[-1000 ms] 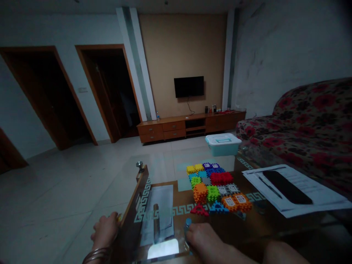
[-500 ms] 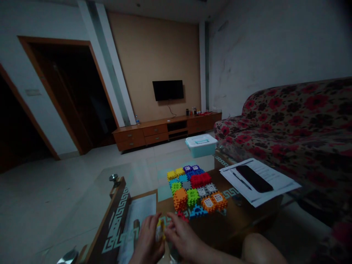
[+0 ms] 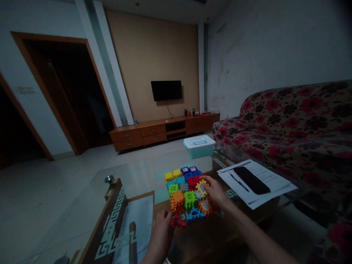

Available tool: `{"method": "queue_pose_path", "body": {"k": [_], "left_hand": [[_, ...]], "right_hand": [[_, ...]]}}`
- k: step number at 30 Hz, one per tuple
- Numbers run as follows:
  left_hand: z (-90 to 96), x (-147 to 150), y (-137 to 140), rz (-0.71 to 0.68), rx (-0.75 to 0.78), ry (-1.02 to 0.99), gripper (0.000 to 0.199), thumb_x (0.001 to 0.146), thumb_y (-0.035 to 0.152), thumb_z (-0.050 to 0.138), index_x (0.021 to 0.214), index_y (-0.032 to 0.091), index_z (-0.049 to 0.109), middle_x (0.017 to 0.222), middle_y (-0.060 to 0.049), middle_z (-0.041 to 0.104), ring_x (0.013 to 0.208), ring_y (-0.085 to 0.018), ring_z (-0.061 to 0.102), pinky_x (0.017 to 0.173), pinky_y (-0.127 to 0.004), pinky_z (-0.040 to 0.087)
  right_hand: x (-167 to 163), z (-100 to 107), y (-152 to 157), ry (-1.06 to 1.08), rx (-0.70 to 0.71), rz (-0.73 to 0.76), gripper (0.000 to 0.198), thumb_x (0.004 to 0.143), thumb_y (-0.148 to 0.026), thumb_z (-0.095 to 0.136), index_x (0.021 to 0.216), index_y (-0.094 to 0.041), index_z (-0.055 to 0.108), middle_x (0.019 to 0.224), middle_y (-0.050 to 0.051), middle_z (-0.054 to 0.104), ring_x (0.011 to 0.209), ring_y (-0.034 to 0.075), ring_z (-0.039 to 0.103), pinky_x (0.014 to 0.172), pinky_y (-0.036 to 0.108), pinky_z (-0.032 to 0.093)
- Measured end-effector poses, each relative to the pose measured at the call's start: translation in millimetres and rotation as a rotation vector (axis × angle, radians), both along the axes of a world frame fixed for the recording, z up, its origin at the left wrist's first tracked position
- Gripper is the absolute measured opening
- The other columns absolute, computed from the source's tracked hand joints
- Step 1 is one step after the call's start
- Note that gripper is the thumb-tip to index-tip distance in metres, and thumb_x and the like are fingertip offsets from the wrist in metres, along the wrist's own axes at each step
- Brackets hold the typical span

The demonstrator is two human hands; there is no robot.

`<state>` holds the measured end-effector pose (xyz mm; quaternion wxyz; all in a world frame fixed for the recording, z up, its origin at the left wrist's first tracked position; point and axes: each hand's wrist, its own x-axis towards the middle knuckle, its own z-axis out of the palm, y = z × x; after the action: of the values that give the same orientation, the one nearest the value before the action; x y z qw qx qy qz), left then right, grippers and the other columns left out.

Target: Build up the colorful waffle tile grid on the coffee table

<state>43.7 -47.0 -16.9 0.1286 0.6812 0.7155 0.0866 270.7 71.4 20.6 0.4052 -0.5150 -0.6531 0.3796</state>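
- A small yellow toothed plastic block (image 3: 201,186) is pinched in the right hand (image 3: 216,192), above the right side of the multicoloured interlocking block mat (image 3: 184,193).
- A red triangular block (image 3: 176,221) at the mat's near edge is touched by the left hand (image 3: 162,227); whether it is gripped cannot be told.
- Teeth are best aligned before the block is pressed down.

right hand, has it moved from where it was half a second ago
Yes. The right hand has gone forward, from the near table edge out over the block mat, and now holds a yellow block beside the red one.
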Motion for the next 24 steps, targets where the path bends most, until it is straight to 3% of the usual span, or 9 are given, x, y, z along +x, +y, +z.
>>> {"method": "queue_pose_path", "body": {"k": [3, 9, 13, 19, 24], "left_hand": [[0.4, 8.5, 2.5, -0.006, -0.07, 0.057, 0.038, 0.079, 0.007, 0.046, 0.107, 0.024, 0.066, 0.115, -0.007, 0.061, 0.112, -0.023, 0.053, 0.091, -0.031, 0.038], [2.0, 15.3, 2.9, -0.052, -0.065, -0.002, 0.031, 0.087, 0.015, 0.042, 0.096, 0.025, 0.069, 0.107, -0.004, 0.061, 0.107, -0.022, 0.052, 0.087, -0.031, 0.036], [-4.3, 16.4, 5.2, -0.085, -0.014, -0.06, 0.025, 0.085, 0.016, 0.045, 0.088, 0.023, 0.069, 0.109, -0.004, 0.061, 0.107, -0.022, 0.05, 0.087, -0.03, 0.036], [-17.2, 20.6, 11.9, -0.152, 0.104, 0.01, 0.02, 0.087, 0.017, 0.05, 0.084, 0.023, 0.069, 0.11, -0.006, 0.058, 0.109, -0.024, 0.047, 0.088, -0.034, 0.035], [-12.0, 23.2, 14.4, -0.156, 0.094, -0.049, 0.024, 0.09, 0.019, 0.043, 0.088, 0.022, 0.067, 0.105, -0.004, 0.058, 0.105, -0.021, 0.049, 0.086, -0.031, 0.036]], "right_hand": [[6.2, -7.3, 3.1, 0.042, 0.007, 0.024, 0.039, 0.077, -0.021, 0.049, 0.11, -0.013, 0.068, 0.109, 0.011, 0.073, 0.097, 0.024, 0.068, 0.088, 0.035, 0.052], [-1.7, -12.7, 1.4, 0.082, 0.029, 0.066, 0.039, 0.077, -0.02, 0.051, 0.111, -0.013, 0.068, 0.115, 0.012, 0.072, 0.099, 0.023, 0.068, 0.089, 0.034, 0.052], [-1.3, -9.1, -0.4, 0.064, 0.057, 0.101, 0.037, 0.077, -0.019, 0.051, 0.109, -0.016, 0.069, 0.114, 0.01, 0.072, 0.103, 0.022, 0.067, 0.094, 0.036, 0.051], [-0.1, -8.8, -3.2, 0.065, 0.073, 0.121, 0.038, 0.077, -0.019, 0.052, 0.11, -0.013, 0.069, 0.116, 0.013, 0.071, 0.103, 0.023, 0.067, 0.092, 0.036, 0.051], [0.0, -6.7, -4.5, 0.049, 0.062, 0.12, 0.038, 0.078, -0.018, 0.051, 0.111, -0.015, 0.068, 0.115, 0.011, 0.071, 0.104, 0.022, 0.066, 0.093, 0.035, 0.051]]}}
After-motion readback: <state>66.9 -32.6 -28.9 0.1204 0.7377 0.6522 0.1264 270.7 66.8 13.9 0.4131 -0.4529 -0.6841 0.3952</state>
